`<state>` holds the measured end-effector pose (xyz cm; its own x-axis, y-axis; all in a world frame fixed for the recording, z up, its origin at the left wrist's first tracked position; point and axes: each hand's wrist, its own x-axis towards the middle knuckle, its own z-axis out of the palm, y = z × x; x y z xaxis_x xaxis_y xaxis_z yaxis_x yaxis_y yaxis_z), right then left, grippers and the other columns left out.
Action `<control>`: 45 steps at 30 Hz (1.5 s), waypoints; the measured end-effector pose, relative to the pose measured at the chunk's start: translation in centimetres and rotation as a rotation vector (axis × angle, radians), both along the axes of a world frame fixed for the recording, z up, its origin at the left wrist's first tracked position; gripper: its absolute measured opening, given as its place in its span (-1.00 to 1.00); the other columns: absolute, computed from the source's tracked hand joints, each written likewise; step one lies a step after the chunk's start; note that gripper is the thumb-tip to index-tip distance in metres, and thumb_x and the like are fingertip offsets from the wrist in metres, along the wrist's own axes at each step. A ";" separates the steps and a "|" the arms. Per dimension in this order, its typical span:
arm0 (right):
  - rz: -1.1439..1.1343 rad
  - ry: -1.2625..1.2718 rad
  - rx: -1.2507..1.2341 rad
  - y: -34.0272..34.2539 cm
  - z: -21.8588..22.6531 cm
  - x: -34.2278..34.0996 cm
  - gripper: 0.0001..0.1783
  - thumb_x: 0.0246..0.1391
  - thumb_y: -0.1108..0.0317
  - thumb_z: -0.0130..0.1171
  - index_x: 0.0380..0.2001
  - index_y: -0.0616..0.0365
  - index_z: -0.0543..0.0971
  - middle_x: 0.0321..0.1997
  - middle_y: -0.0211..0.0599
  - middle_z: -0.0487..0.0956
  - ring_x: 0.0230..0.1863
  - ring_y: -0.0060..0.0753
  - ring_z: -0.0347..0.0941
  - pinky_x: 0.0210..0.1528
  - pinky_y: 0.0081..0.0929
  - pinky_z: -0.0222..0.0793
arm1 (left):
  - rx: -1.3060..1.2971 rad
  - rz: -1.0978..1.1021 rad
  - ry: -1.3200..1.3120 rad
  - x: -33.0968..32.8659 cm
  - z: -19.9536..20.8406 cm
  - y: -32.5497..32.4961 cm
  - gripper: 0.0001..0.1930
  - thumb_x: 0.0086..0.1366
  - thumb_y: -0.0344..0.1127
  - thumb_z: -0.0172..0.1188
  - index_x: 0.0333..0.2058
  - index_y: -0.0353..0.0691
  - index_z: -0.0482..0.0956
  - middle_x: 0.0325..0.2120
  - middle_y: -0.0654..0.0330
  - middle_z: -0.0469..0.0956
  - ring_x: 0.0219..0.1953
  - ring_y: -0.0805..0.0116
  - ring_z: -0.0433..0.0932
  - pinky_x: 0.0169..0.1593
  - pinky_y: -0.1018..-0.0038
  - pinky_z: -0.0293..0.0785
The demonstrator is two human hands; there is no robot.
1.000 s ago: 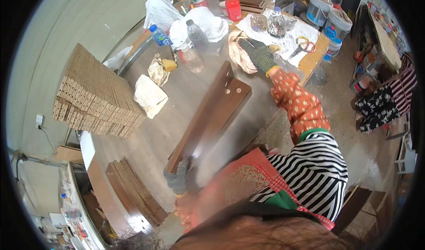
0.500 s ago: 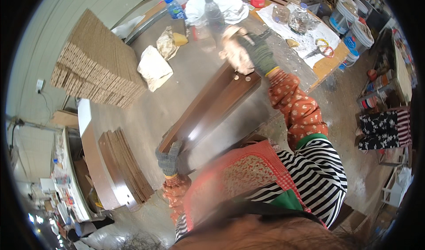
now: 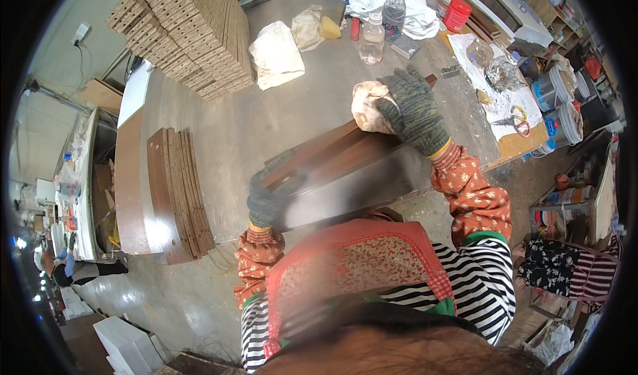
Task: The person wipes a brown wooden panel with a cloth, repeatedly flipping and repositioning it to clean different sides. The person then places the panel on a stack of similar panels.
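A long brown board [image 3: 319, 152] lies slantwise in front of me on the worktable [image 3: 219, 169], with a dark glossy face turned toward me. My left hand [image 3: 262, 199], in a grey-green knit glove, grips the board's left end, fingers on one side and thumb on the other; motion blurs it somewhat. My right hand [image 3: 417, 112], gloved alike, is closed on a crumpled whitish cloth [image 3: 369, 106] and presses it at the board's right end. The fingertips of the right hand are partly hidden behind the cloth.
Tall stacked boards [image 3: 193, 36] stand at the far left, a smaller brown stack [image 3: 176, 195] at the near left. Beyond the board are a folded cloth [image 3: 276, 56], a clear bottle [image 3: 372, 39] and a red tub [image 3: 456, 14]. Scissors [image 3: 518, 121] lie on white paper at right.
The view has shifted, so the scene sits differently. The board's glossy near face has turned more toward me. My right hand still holds the cloth at its right end, the left its other end.
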<state>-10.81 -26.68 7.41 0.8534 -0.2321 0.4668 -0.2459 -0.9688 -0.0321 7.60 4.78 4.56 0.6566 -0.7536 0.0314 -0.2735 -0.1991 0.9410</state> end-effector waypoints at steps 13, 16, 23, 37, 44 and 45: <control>0.312 -0.048 0.099 19.9 1.0 9.9 -0.32 0.20 -0.11 0.06 0.04 0.38 0.56 -0.08 0.03 0.62 0.10 0.01 0.49 0.41 0.03 0.13 | -0.270 0.011 -0.745 2.8 -5.7 0.3 -0.63 0.15 -0.33 0.36 -0.08 -0.35 0.60 -0.16 0.07 0.62 -0.14 0.17 0.62 -0.03 0.32 0.58; 0.336 -0.032 0.094 20.5 2.2 10.0 -0.39 0.20 -0.09 0.08 -0.01 0.31 0.53 -0.14 -0.01 0.60 0.02 -0.03 0.49 0.34 0.00 0.19 | -0.266 -0.019 -0.721 3.1 -7.6 1.3 -0.62 0.18 -0.32 0.33 -0.05 -0.38 0.57 -0.13 0.04 0.61 -0.10 0.14 0.61 0.00 0.30 0.57; 0.414 -0.194 0.238 20.8 0.5 11.5 -0.40 0.13 0.04 0.11 0.05 0.34 0.49 -0.35 -0.05 0.64 -0.21 -0.01 0.55 0.12 0.07 0.23 | -0.424 0.419 -0.443 2.7 -1.0 4.2 -0.58 0.26 -0.30 0.27 0.02 -0.45 0.51 -0.06 -0.02 0.56 0.00 0.08 0.57 0.07 0.25 0.55; 0.431 0.003 0.245 2.7 3.7 1.9 -0.10 -0.16 0.15 0.45 0.32 0.03 0.40 0.33 -0.01 0.44 0.29 -0.02 0.39 0.34 -0.14 0.30 | -0.019 0.166 -0.624 -2.8 0.9 0.2 -0.29 0.17 -0.33 0.40 0.28 -0.37 0.37 0.17 -0.05 0.50 0.19 0.13 0.49 0.28 0.31 0.35; 0.391 0.124 0.041 -5.0 1.5 1.2 -0.62 0.06 0.10 0.25 -0.10 0.04 0.64 -0.12 -0.15 0.65 -0.07 -0.02 0.55 0.03 -0.04 0.42 | -0.390 0.416 -0.081 -4.2 0.5 0.6 -0.41 0.24 -0.38 0.30 0.24 -0.35 0.41 0.14 0.09 0.48 0.10 0.20 0.54 0.19 0.31 0.47; 0.446 0.018 0.004 -4.8 1.0 1.3 -0.67 0.06 0.11 0.24 -0.17 0.05 0.65 -0.17 -0.16 0.65 -0.11 -0.02 0.56 -0.02 -0.03 0.43 | -0.481 0.689 0.120 -4.7 1.0 0.3 -0.45 0.27 -0.41 0.26 0.23 -0.34 0.41 0.11 0.08 0.49 0.08 0.22 0.54 0.18 0.31 0.48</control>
<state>-9.50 -31.43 8.40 0.8786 0.1588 0.4504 0.1955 -0.9801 -0.0357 2.88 5.08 5.59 0.9834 -0.1067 0.1465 -0.1304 0.1446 0.9809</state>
